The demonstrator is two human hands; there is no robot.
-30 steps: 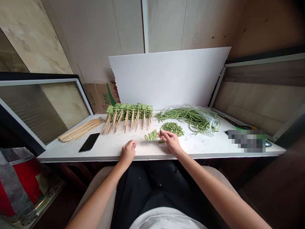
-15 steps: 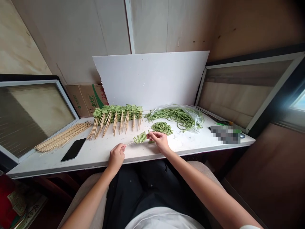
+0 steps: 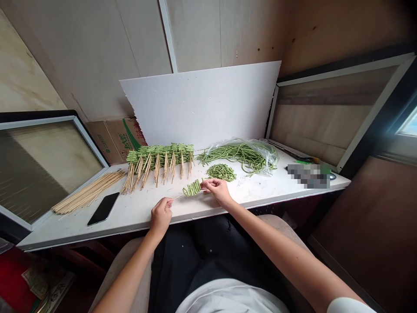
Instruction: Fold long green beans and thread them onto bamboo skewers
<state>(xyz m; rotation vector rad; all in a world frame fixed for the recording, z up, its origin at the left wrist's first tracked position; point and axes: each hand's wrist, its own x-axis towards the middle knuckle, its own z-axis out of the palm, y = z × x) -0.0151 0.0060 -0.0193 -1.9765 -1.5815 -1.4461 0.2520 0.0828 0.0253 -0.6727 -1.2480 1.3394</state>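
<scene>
White tabletop (image 3: 130, 214), smooth and scuffed, runs before the person; just above it the left hand (image 3: 161, 213) is pinched on a thin skewer's (image 3: 177, 198) bare end, the right hand (image 3: 220, 191) on the ridged, folded beans (image 3: 192, 188) at its other end; beyond lie a glossy phone (image 3: 103, 208), loose wooden sticks (image 3: 87, 191), chopped pieces (image 3: 222, 172) heaped and finished skewers (image 3: 159, 157) stacked; a crinkled clear bag (image 3: 271, 158) holds long beans (image 3: 236, 154), some spilling out; behind stand a cardboard box (image 3: 112, 134) and white board (image 3: 202, 104).
</scene>
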